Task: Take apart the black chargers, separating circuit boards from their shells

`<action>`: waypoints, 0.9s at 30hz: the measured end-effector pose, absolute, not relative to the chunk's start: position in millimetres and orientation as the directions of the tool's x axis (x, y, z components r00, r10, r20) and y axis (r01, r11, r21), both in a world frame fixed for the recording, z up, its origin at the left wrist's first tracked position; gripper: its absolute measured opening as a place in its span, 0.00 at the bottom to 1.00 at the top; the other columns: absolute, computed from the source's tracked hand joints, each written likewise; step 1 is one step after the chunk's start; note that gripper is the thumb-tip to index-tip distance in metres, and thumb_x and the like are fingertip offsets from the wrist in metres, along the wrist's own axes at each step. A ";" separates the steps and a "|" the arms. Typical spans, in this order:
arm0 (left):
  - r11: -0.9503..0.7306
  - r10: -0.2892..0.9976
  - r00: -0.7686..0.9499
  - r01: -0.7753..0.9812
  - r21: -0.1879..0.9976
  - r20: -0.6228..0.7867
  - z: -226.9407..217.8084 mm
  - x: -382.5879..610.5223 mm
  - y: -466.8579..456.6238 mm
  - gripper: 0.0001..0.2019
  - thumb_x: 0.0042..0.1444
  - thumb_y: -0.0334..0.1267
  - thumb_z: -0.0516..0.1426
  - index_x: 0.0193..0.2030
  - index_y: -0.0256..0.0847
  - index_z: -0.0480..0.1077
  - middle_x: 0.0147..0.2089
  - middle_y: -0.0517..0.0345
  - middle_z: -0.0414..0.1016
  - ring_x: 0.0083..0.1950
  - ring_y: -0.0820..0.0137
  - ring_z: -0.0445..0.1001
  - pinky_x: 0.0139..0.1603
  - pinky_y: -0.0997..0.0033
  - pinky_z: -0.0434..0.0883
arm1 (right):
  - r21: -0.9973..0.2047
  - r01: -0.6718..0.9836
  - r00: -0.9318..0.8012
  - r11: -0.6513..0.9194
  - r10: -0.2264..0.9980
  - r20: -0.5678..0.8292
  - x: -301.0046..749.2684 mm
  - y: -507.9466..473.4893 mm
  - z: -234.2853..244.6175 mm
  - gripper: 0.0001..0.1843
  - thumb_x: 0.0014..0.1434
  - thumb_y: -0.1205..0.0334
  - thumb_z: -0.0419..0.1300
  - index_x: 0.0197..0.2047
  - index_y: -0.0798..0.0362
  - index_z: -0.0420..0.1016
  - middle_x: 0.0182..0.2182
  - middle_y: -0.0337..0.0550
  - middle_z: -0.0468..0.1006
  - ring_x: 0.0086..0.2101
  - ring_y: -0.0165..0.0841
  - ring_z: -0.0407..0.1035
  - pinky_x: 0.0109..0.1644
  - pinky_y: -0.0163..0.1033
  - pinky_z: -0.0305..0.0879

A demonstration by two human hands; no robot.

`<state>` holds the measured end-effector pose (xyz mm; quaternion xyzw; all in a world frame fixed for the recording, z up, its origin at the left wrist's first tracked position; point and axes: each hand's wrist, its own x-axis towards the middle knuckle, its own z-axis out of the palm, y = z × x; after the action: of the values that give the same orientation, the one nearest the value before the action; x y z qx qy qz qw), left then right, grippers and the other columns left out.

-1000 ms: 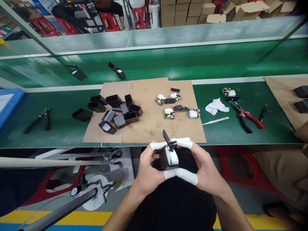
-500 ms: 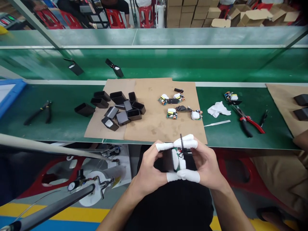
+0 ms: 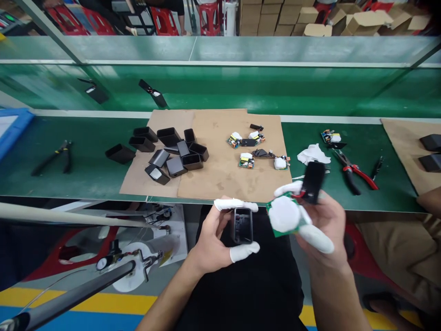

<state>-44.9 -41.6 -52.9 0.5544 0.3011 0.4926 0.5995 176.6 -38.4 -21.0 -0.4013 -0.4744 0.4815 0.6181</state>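
My left hand (image 3: 213, 246), with white finger cots, grips a black rectangular plastic case (image 3: 243, 226) whose open end faces me. In my right hand (image 3: 325, 225) is a green circuit board (image 3: 284, 214) coated with a white pad or filler. A black end cap (image 3: 313, 182) hangs on it by red and black wires. The board is apart from the case, a short way to its right. On the cardboard (image 3: 220, 181) beyond my hands lie several black cases (image 3: 176, 166) and several circuit boards (image 3: 246, 160).
Black-handled pliers (image 3: 55, 156) lie at left. To the right are a white cloth (image 3: 313, 154), red-handled pliers (image 3: 356, 174), a black pen-like tool (image 3: 377, 168) and another board (image 3: 331, 137). Two black units rest on the back belt. A person's arm (image 3: 429, 201) shows at the right edge.
The circuit board, partly inside the case before, is now out of it. My right hand has moved right with the board and its cap; my left hand keeps the case.
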 end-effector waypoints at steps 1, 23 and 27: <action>-0.103 0.929 0.318 -0.268 0.958 0.189 -52.6 -42.4 -41.3 0.32 0.55 0.34 0.74 0.63 0.49 0.69 0.60 0.46 0.78 0.57 0.56 0.82 0.59 0.54 0.81 | -0.967 -0.213 0.052 0.139 0.990 0.131 174.7 -34.1 -24.3 0.26 0.54 0.51 0.80 0.54 0.47 0.83 0.47 0.49 0.85 0.43 0.42 0.81 0.46 0.46 0.82; 0.046 0.991 0.133 -0.372 0.927 0.004 -63.1 -31.2 -39.7 0.14 0.65 0.45 0.66 0.53 0.44 0.72 0.39 0.57 0.80 0.32 0.68 0.79 0.37 0.66 0.78 | -0.982 -0.186 0.011 -0.010 1.000 -0.012 132.3 -24.5 -45.8 0.26 0.46 0.55 0.85 0.45 0.49 0.81 0.31 0.35 0.77 0.29 0.30 0.71 0.34 0.37 0.77; 0.001 0.988 0.148 -0.352 0.936 0.054 -57.4 -33.9 -39.1 0.13 0.65 0.41 0.66 0.53 0.44 0.74 0.43 0.55 0.82 0.35 0.67 0.82 0.37 0.68 0.79 | -0.977 -0.213 0.052 0.031 0.998 0.021 130.8 -27.6 -45.9 0.23 0.46 0.60 0.84 0.42 0.48 0.82 0.31 0.35 0.77 0.29 0.29 0.71 0.34 0.37 0.76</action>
<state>-33.9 -39.1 -57.4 0.4470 0.3556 0.5473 0.6116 130.8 -27.6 -45.9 -0.4489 -0.4374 0.5318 0.5695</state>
